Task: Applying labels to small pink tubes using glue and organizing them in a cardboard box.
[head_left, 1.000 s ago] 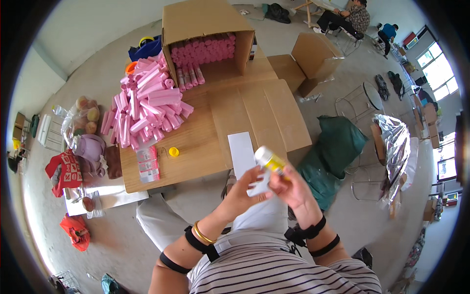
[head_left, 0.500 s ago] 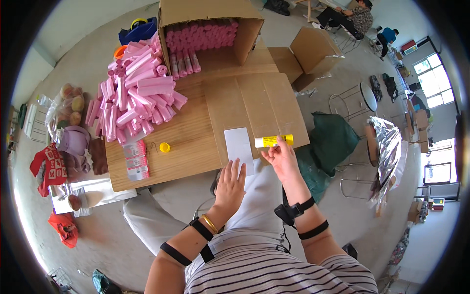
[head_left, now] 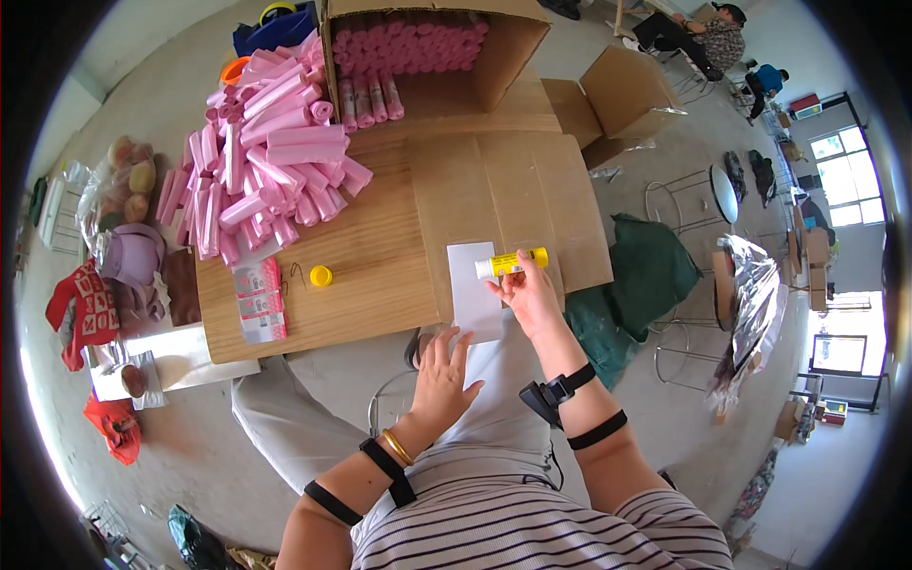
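Note:
In my right hand (head_left: 532, 302) is a yellow and white glue stick (head_left: 527, 260), held sideways between thumb and fingers over a white paper strip (head_left: 467, 281). The strip lies on a flat cardboard sheet (head_left: 560, 209), and its near end reaches past the table's front edge. My left hand (head_left: 443, 382) holds nothing; its fingers are apart, with the tips close to the strip's near end. Whether they touch it I cannot tell. A round yellow cap (head_left: 321, 275) sits on the wood to the left, near printed red and grey labels (head_left: 260, 302).
Pink rolls (head_left: 271, 157) are heaped on the wooden table's (head_left: 380, 228) left side. Behind stands an open carton (head_left: 503, 71) with stacked pink rolls. Green cloth (head_left: 651, 266) and a round stool (head_left: 723, 195) are at the right. Another person (head_left: 717, 43) sits at the far right.
My right hand has moved left with the glue stick, bringing its white end over the strip. My left hand has drawn back toward me off the paper. The view has shifted slightly.

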A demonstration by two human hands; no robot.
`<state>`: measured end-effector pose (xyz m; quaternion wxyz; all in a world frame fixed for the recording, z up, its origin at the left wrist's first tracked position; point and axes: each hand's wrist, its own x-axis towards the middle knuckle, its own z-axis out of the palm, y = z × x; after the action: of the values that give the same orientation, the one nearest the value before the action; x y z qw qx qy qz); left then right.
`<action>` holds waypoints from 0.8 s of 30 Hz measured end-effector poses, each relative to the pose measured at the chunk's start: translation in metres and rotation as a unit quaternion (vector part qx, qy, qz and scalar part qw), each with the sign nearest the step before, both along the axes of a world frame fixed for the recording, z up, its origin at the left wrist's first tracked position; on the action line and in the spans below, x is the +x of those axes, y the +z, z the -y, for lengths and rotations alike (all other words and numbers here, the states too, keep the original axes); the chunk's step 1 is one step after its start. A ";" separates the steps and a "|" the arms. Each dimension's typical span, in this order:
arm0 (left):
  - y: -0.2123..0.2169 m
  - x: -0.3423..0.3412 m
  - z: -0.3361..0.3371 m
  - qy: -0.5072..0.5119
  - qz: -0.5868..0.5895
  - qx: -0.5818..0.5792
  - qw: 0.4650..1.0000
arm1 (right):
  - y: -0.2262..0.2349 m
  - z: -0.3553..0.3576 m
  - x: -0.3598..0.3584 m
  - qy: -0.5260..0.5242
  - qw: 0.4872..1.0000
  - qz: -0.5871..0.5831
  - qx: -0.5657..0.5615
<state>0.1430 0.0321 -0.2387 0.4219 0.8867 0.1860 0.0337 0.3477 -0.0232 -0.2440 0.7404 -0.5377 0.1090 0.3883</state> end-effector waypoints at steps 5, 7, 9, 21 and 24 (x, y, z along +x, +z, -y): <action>-0.001 0.003 -0.002 -0.010 0.021 -0.024 0.999 | -0.002 -0.002 0.001 -0.003 1.000 -0.002 -0.003; -0.001 0.004 -0.002 -0.012 0.026 -0.032 0.999 | -0.002 -0.001 0.003 0.001 1.000 -0.001 0.002; -0.002 0.004 -0.001 -0.014 0.029 -0.040 0.999 | -0.003 -0.001 0.004 0.001 1.000 -0.004 0.004; 0.003 0.026 -0.008 -0.081 0.003 0.186 0.979 | -0.007 0.000 0.004 -0.017 1.000 -0.015 0.005; -0.005 0.031 -0.009 -0.089 -0.041 0.214 0.972 | -0.009 0.000 0.004 -0.018 1.000 -0.013 0.008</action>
<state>0.1745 0.0410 -0.2438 0.2159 0.9700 0.1120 -0.0016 0.3517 -0.0233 -0.2532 0.7499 -0.5251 0.1248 0.3826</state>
